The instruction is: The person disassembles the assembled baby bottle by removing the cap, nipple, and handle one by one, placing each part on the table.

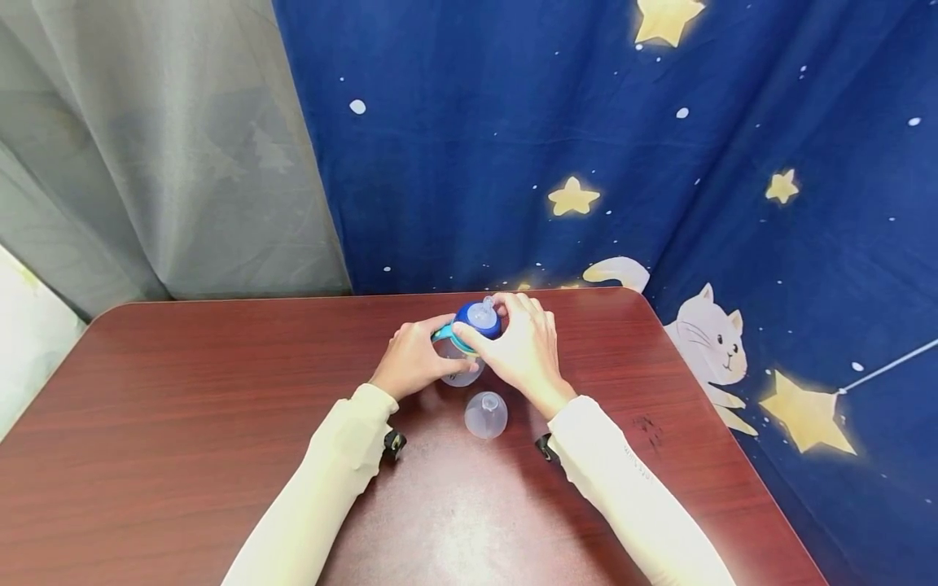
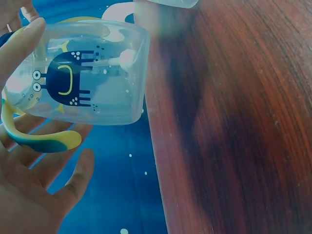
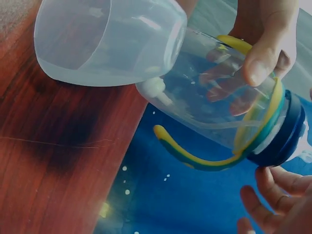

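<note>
A clear baby bottle (image 2: 117, 73) with a dark printed crab-like figure has yellow-and-teal handles (image 3: 195, 163), a blue collar (image 3: 285, 129) and a clear teat (image 1: 482, 314) on top. Inside it a straw ends in a white weight (image 3: 153, 87). My left hand (image 1: 416, 358) grips the bottle's body, thumb (image 3: 261, 66) on the near side and fingers behind. From the other side my right hand (image 1: 523, 346) holds the blue collar between thumb and fingers, fingertips (image 3: 265, 178) at its edge. Part of the bottle is hidden by the hands in the head view.
A translucent domed cap (image 1: 486, 415) stands on the brown wooden table (image 1: 220, 439), just on the near side of the bottle. Beyond the table's far edge hang a blue star-print curtain (image 1: 469, 146) and a grey one (image 1: 198, 163).
</note>
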### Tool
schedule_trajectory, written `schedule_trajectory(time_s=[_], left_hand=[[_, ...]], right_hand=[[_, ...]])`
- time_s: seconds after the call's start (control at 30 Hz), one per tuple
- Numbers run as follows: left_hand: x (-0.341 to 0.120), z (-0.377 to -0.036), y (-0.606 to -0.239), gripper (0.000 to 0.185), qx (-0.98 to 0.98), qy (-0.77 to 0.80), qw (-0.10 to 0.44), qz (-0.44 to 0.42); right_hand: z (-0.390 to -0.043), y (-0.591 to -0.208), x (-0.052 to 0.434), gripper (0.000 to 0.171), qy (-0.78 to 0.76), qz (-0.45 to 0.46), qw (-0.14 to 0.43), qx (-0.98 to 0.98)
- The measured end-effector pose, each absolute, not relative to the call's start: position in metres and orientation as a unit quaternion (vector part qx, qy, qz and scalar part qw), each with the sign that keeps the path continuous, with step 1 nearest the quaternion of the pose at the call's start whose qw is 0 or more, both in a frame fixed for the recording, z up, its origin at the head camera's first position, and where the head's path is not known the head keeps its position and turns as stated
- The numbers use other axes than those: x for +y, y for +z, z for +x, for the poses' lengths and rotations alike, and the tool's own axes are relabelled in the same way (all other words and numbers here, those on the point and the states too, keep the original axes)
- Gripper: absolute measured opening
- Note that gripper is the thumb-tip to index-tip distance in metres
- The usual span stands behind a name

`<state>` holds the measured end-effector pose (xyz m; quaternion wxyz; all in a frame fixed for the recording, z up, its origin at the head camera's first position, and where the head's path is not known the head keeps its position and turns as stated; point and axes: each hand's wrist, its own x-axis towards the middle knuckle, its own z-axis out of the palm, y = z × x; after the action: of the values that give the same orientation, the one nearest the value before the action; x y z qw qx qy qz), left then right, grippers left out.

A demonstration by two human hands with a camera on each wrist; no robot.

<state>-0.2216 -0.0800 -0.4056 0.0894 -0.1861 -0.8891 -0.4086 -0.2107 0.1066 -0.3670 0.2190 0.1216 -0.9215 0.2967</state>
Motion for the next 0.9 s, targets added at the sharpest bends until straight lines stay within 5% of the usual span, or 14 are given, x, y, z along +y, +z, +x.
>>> schedule_trajectory(time_s=[0.9], left_hand=[[-0.0753,-0.218,-0.4037,0.075,-0.893,-0.395,0.112,-0.188]], right_hand=[[-0.2016,-0.3623,0.1023,0.068,0.243,0.078,0.263,-0.93]])
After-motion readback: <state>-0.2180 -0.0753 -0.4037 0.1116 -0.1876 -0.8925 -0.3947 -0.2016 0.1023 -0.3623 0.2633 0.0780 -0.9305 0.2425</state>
